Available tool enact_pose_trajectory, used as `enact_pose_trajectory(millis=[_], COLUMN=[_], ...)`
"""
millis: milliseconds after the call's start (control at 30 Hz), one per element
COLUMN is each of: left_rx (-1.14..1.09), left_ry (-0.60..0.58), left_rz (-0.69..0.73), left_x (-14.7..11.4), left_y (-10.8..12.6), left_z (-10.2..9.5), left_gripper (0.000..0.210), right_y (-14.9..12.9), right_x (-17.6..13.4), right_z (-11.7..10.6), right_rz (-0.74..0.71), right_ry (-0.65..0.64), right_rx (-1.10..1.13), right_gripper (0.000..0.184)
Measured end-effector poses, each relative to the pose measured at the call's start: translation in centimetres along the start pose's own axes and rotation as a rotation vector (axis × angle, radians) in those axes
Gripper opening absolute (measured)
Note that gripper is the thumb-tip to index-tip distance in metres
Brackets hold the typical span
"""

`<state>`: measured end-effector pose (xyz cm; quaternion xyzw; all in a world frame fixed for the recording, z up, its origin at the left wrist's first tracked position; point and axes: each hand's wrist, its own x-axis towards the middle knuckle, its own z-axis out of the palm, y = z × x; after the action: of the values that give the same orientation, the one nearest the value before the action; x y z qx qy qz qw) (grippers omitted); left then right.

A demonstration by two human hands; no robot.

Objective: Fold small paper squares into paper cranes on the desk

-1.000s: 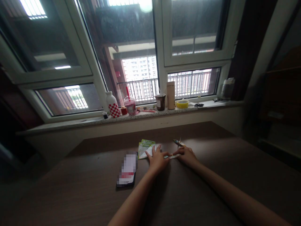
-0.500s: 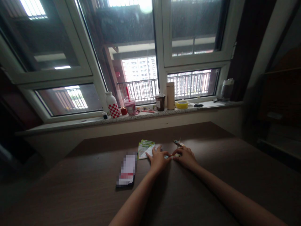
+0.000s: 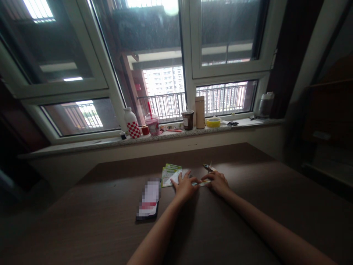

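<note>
My left hand (image 3: 186, 188) rests over the middle of the table, its outer fingers spread across green-and-white printed packets (image 3: 168, 177). Its thumb and index finger pinch one end of a small pale strip, apparently paper (image 3: 204, 182). The other end lies under the curled fingers of my right hand (image 3: 219, 183), which grips it. Much of the strip is covered by my fingers. Just beyond my right hand is a small metallic pointed item (image 3: 209, 167), too small to name.
A phone (image 3: 149, 198) with a blurred screen lies left of my left hand on the brown table (image 3: 110, 228). Along the windowsill (image 3: 171, 136) stand a checkered bottle (image 3: 132, 123), cups (image 3: 188, 119), a tan flask (image 3: 200, 112), yellow tape (image 3: 213, 123) and black scissors (image 3: 233, 124).
My fingertips have drawn slightly apart, so more of the pale strip shows between them. The packets and phone have stayed put.
</note>
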<state>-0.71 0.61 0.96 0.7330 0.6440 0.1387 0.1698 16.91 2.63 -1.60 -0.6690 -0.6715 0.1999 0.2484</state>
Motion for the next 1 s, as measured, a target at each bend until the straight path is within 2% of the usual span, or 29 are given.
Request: enact_pose_trajectory(millis=[200, 367, 600, 833, 1000], left_rx=[0.019, 0.001, -0.043, -0.018, -0.016], left_ry=[0.08, 0.161, 0.236, 0.23, 0.212], left_rz=[0.033, 0.033, 0.045, 0.039, 0.01], left_x=[-0.5, -0.7, -0.9, -0.9, -0.8], left_y=[-0.2, -0.2, 0.0, 0.0, 0.0], left_z=[0.6, 0.9, 0.9, 1.1, 1.2], left_gripper=[0.023, 0.022, 0.019, 0.017, 0.022], right_y=[0.7, 1.4, 1.3, 0.9, 1.1], right_x=[-0.2, -0.5, -1.2, -1.6, -1.7], right_z=[0.3, 0.4, 0.2, 0.0, 0.1], right_rz=[-0.048, -0.159, -0.211, -0.228, -0.306], right_ry=[0.03, 0.058, 0.107, 0.101, 0.101], right_rx=[0.015, 0.061, 0.056, 0.045, 0.091], right_gripper=[0.036, 0.028, 0.021, 0.019, 0.018])
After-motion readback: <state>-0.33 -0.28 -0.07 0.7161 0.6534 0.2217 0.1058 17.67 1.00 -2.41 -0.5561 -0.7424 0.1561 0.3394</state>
